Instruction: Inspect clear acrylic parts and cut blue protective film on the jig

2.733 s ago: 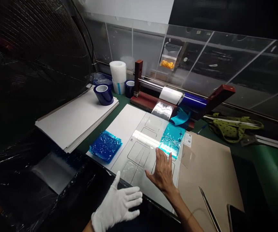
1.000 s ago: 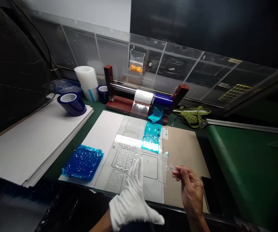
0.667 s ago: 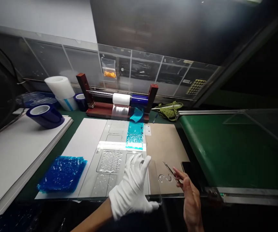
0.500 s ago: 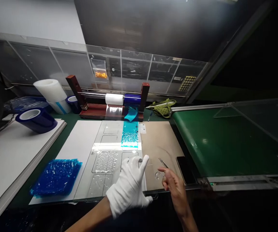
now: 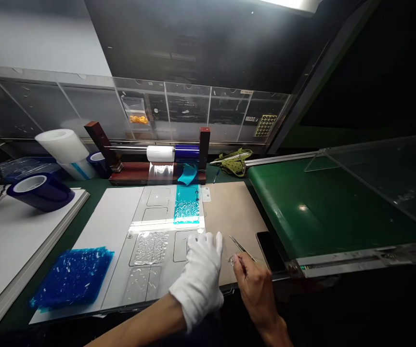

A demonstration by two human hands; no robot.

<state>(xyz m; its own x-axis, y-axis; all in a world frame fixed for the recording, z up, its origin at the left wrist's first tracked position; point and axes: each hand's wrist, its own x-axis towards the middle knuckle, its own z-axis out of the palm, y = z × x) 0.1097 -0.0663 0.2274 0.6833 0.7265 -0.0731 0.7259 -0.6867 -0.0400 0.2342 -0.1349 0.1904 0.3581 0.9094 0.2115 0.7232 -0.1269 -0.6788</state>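
My left hand (image 5: 200, 272), in a white glove, is over the right edge of a clear sheet (image 5: 141, 195) printed with rounded outlines. Its fingers point forward, slightly apart, with nothing seen in them. My bare right hand (image 5: 256, 284) is closed, thumb and forefinger pinched on a small clear curved piece (image 5: 230, 260) at the brown board (image 5: 226, 212). Tweezers (image 5: 242, 247) lie just beyond that hand. Wrinkled clear film (image 5: 150, 248) and a turquoise film strip (image 5: 187, 205) rest on the printed sheet.
Behind stands a wooden roll holder (image 5: 150, 178) with a white roll (image 5: 160, 153) and a blue roll (image 5: 187, 151). A blue film stack (image 5: 72, 277) lies left. A phone (image 5: 270, 250) sits right, beside a green conveyor belt (image 5: 331, 202). A green dotted pouch (image 5: 235, 161) is behind.
My right hand has turned and closed its fingers on the small clear piece on the board. My left hand has straightened its fingers forward. The view has shifted slightly right.
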